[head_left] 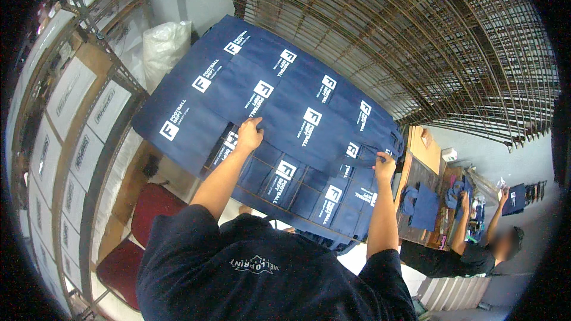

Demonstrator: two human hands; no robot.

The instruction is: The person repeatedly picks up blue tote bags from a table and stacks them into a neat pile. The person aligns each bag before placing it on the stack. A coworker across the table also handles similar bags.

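Navy cloth bags [279, 116] with white prints lie in overlapping rows on a wire drying rack. My left hand [250, 135] has its fingers pinched at the near left corner of one navy bag, beside a gap where rack wires show. At that bag's right end, near bunched dark straps, my right hand [384, 165] is closed on its edge. The bag stretches roughly flat between both hands. Beneath and nearer to me, more printed bags [285, 179] show through a wire shelf. Exactly what lies under my fingertips is partly hidden.
Raised wire shelves [416, 35] fan out above and behind. White cartons [77, 160] fill shelving at left, near a filled white plastic sack [165, 53] and dark red chairs [148, 214]. At right, another person [476, 258] reaches over a work table [425, 166] with navy bags.
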